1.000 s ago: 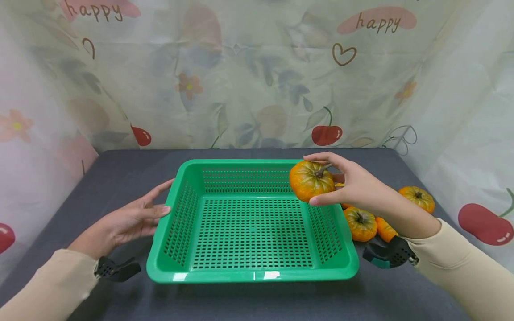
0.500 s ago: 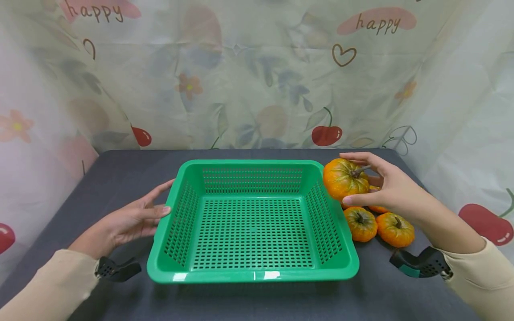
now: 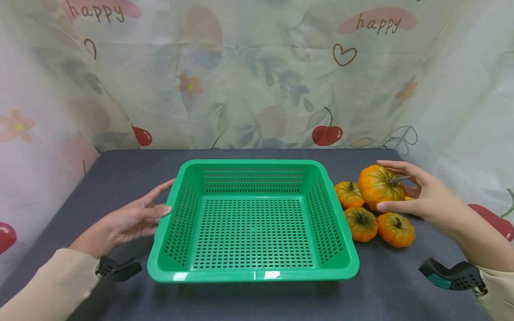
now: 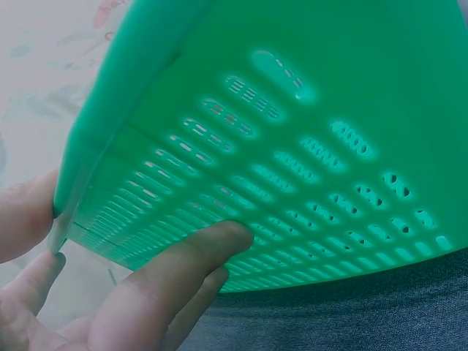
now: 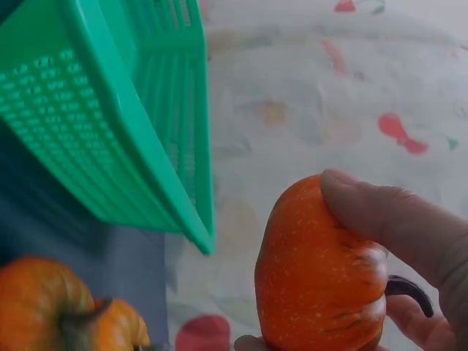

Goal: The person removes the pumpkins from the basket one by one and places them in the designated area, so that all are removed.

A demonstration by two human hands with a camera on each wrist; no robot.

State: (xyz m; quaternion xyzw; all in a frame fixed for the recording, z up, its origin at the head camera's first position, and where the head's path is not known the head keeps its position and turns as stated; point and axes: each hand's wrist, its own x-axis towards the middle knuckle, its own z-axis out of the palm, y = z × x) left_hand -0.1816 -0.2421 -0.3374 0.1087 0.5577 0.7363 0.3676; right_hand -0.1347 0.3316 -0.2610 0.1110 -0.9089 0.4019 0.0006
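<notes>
In the head view, a small orange pumpkin (image 3: 377, 187) with a curved stem is in my right hand (image 3: 421, 191), thumb on its near side and fingers on its far side. The right wrist view shows this pumpkin (image 5: 318, 270) from close up, with the thumb pressed on it. My left hand (image 3: 124, 223) grips the left rim of a green perforated plastic basket (image 3: 253, 275). In the left wrist view, the thumb and a finger are at the rim and other fingers (image 4: 197, 256) touch the slotted wall. Only the basket's bare bottom shows inside it.
Right of the basket sit a pumpkin (image 3: 348, 194) at the back, a greenish-orange pumpkin (image 3: 360, 224) and an orange pumpkin (image 3: 396, 229) on the dark cloth (image 3: 261, 303). A sliver of orange shows behind the right hand. Printed curtains (image 3: 249, 89) enclose the table.
My right hand has carried the pumpkin rightward, from over the basket's back right corner to above the other pumpkins. The left hand and the basket have stayed put.
</notes>
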